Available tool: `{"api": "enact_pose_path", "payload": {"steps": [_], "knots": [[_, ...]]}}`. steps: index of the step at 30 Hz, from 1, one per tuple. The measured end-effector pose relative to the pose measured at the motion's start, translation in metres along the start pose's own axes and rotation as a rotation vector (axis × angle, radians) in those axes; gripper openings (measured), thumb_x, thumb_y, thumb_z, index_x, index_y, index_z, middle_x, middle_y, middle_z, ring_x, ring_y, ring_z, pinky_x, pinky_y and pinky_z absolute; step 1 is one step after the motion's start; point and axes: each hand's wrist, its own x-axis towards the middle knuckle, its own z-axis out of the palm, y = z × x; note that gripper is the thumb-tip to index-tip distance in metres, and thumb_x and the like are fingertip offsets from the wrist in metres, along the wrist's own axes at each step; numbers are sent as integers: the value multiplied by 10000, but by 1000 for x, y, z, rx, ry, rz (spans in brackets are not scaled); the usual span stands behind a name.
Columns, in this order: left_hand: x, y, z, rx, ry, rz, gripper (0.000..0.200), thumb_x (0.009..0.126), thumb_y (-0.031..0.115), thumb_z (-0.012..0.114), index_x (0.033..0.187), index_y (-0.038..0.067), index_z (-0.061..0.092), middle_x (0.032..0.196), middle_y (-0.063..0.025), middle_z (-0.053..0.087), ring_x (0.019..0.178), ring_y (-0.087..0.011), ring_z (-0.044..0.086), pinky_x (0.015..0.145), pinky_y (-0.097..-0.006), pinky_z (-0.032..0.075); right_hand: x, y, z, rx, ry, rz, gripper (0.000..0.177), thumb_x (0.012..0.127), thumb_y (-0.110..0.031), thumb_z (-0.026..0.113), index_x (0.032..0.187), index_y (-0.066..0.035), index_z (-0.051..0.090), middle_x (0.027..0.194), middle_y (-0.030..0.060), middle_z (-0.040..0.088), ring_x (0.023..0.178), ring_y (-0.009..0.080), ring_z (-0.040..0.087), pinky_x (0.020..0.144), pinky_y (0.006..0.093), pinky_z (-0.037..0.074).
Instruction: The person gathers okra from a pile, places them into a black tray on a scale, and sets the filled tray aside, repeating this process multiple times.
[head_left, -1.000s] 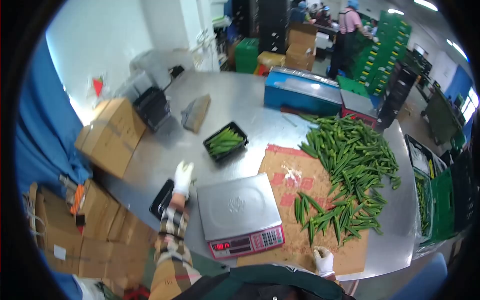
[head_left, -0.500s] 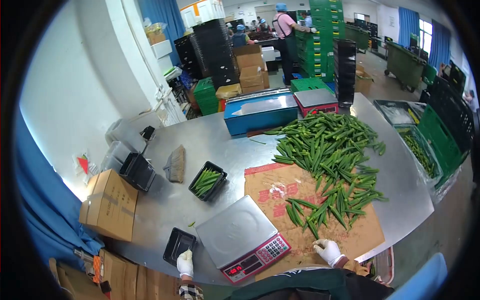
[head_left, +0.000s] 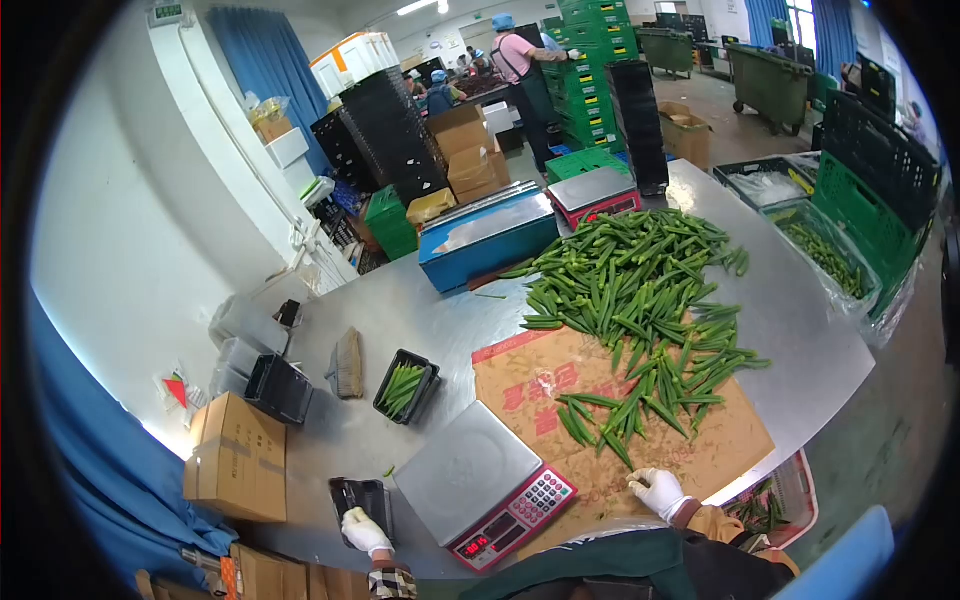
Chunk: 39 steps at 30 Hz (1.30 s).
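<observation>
My left hand (head_left: pixel 366 531), in a white glove, is closed on the near edge of an empty black tray (head_left: pixel 376 500) left of the scale. A little below the loose okra (head_left: pixel 640 290), my gloved right hand (head_left: pixel 658 493) rests over the cardboard sheet (head_left: pixel 560 420), its fingers curled near the tip of one pod; whether it grips anything is too small to tell. Between my hands sits the scale (head_left: pixel 468 470), its steel plate bare and its red display lit. Another black tray (head_left: pixel 405 386), holding okra, stands beyond the scale.
A brush (head_left: pixel 346 365), stacked black trays (head_left: pixel 279 388) and a carton (head_left: pixel 236 457) are at the left. A blue box (head_left: pixel 488 240) and second scale (head_left: pixel 594 194) stand at the back. Crates (head_left: pixel 822 250) are at the right. A person (head_left: pixel 520 75) stands beyond the table.
The view has tilted and shifted. My left hand has moved farther onto the near black tray, which now sits at a different angle. My right hand stays near the lower okra.
</observation>
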Motion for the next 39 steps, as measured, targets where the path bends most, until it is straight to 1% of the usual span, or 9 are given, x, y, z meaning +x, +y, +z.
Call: {"api": "enact_pose_path", "payload": {"steps": [1, 5, 10, 13, 17, 23, 27, 30, 39], "knots": [[-1, 44, -25, -116, 25, -154, 226, 959, 211, 615, 980, 4, 703, 897, -235, 665, 849, -392, 603, 819, -475, 487, -1, 0, -2, -1, 1, 9, 225, 865, -279, 698, 1022, -129, 759, 924, 169, 718, 873, 341, 686, 788, 413, 538], [-2, 84, -13, -176, 227, 180, 211, 945, 158, 648, 1070, -11, 673, 994, -208, 646, 925, -357, 604, 867, -429, 485, -2, 1, -9, -3, -7, 32, 227, 862, -271, 704, 1028, -126, 757, 935, 169, 720, 881, 340, 689, 791, 412, 539], [-73, 175, -29, -128, -401, 755, 119, 806, 173, 759, 896, 95, 750, 865, -116, 697, 866, -319, 637, 817, -426, 505, -1, 12, -2, 66, -11, -30, 226, 862, -265, 706, 1026, -118, 755, 926, 168, 721, 870, 339, 693, 784, 409, 542], [-100, 198, -35, -160, -677, 861, 198, 796, 198, 778, 953, 82, 750, 956, -138, 721, 950, -327, 654, 851, -435, 505, -4, 11, -8, 76, -26, 20, 235, 863, -264, 704, 1029, -106, 752, 939, 173, 721, 880, 336, 696, 789, 407, 543], [-116, 234, -53, -209, -632, 909, 430, 762, 183, 813, 1143, 21, 697, 1090, -167, 704, 1032, -345, 638, 943, -437, 485, 0, 41, -6, 110, 60, -37, 244, 870, -259, 699, 1021, -73, 746, 988, 180, 724, 921, 343, 696, 821, 401, 548], [-146, 302, -56, -305, -624, 868, 419, 866, 64, 715, 1273, 11, 630, 1246, -159, 645, 1154, -303, 591, 1036, -382, 448, -5, 55, -14, 127, 86, -31, 257, 883, -258, 685, 1038, -57, 732, 988, 171, 723, 908, 339, 699, 823, 410, 549], [-173, 336, -35, -423, -739, 800, 364, 920, 82, 673, 1279, 31, 639, 1242, -140, 647, 1131, -270, 607, 1019, -359, 462, -6, 42, -39, 164, -21, 141, 242, 879, -215, 710, 1070, -68, 728, 940, 149, 734, 803, 261, 705, 765, 358, 553], [-192, 371, -26, -584, -978, 483, 337, 956, 116, 641, 1283, 39, 642, 1239, -135, 655, 1117, -246, 621, 1009, -347, 467, -2, 52, -44, 215, -7, 183, 242, 877, -186, 719, 1092, -75, 725, 928, 136, 739, 772, 226, 701, 739, 334, 550], [-279, 423, 93, -508, -1209, 655, 275, 987, 136, 582, 1214, 0, 656, 1176, -124, 697, 1087, -207, 645, 968, -325, 488, 65, 40, -78, -90, 279, -77, 280, 865, -188, 691, 1131, -101, 695, 1024, 110, 681, 965, 315, 642, 859, 394, 516]]}}
